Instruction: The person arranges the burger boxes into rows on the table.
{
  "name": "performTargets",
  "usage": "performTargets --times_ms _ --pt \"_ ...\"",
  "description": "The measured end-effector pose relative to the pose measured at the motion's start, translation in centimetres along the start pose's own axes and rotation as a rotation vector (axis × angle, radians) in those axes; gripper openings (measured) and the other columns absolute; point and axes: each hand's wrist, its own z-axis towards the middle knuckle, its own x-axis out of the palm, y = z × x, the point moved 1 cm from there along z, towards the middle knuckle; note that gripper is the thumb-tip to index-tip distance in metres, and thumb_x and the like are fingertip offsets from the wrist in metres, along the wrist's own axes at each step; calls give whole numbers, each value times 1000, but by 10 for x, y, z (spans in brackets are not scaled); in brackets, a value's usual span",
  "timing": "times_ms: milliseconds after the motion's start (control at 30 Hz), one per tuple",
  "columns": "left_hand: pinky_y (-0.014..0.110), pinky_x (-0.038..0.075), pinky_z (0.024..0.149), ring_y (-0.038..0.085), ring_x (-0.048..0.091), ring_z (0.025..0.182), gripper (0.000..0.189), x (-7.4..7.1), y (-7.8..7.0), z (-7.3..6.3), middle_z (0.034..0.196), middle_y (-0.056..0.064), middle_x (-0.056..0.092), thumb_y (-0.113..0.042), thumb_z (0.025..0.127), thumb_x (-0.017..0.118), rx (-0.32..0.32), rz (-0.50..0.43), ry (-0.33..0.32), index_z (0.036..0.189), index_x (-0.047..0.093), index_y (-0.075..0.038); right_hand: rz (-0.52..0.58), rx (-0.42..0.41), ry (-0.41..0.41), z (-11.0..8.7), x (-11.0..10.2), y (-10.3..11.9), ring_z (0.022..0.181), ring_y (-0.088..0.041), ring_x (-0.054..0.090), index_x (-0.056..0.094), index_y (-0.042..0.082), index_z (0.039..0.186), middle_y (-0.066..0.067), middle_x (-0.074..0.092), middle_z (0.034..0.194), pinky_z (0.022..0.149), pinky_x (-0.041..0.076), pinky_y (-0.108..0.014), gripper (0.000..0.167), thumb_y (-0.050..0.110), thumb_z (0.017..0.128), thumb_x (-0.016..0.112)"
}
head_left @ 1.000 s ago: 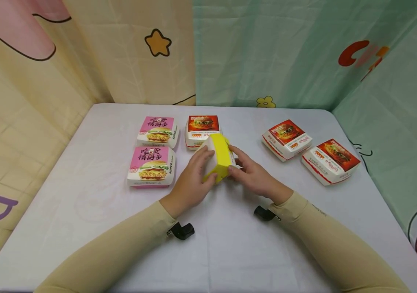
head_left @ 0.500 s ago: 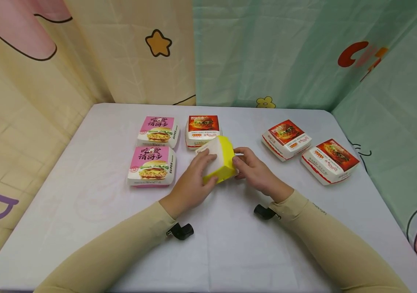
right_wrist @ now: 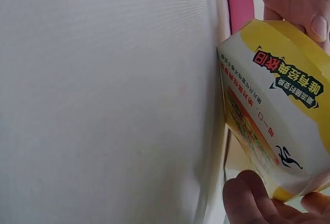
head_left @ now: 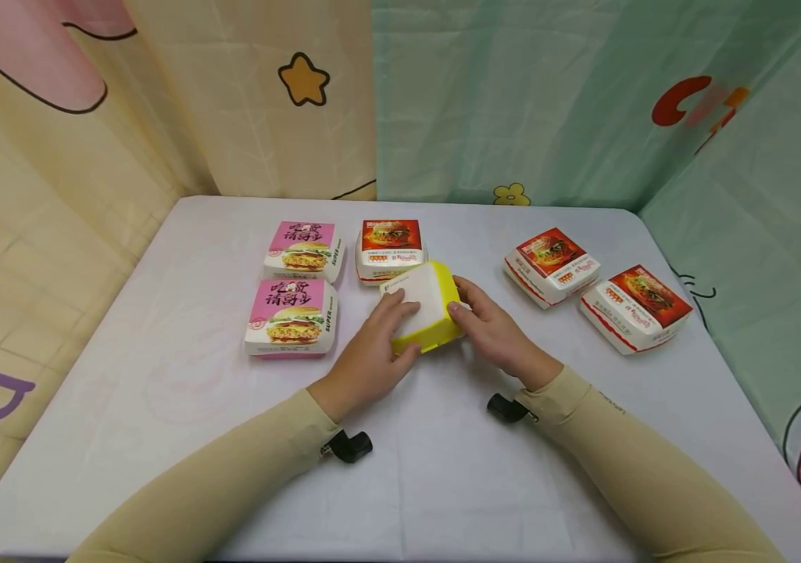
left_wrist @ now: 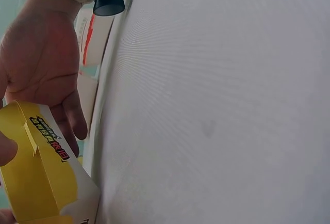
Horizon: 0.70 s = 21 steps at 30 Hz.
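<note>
Both hands hold a yellow-and-white burger box (head_left: 417, 301) just above the middle of the table, its plain white face turned up and slightly tilted. My left hand (head_left: 368, 344) grips its left side, fingers over the white face and thumb at the near yellow edge. At the right end, my right hand (head_left: 498, 332) pinches it between thumb and fingers. In the right wrist view the printing on the burger box (right_wrist: 289, 95) is upside down, and a burger picture shows on its downward-facing side. The left wrist view shows the yellow side of the burger box (left_wrist: 36, 167).
Two pink burger boxes (head_left: 291, 317) sit front to back at the left. A red-and-white burger box (head_left: 391, 250) lies just behind the held one. Two more red-and-white boxes, one at the back (head_left: 552, 266) and one nearer (head_left: 635, 309), rest at the right. Curtains surround the white table (head_left: 231, 469).
The yellow box has rolled over to the right, from standing steeply on edge to lying flatter, with its white face up. The right hand shifted its hold along the right end.
</note>
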Motion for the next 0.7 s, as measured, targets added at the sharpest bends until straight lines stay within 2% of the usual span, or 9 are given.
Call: performTargets --times_ms 367,700 --pt "48 23 132 29 19 164 62 4 5 2 174 7 26 -21 100 71 36 45 17 156 46 -14 5 -2 -8 1 -1 -5 161 -31 26 20 12 169 -11 28 174 131 23 -56 65 37 113 41" --pt "49 17 133 27 11 166 65 8 9 2 176 5 22 -21 100 69 62 59 55 159 43 -17 -3 44 -32 1 -3 -9 162 -27 24 21 12 169 -8 25 175 132 21 -53 64 35 112 39"
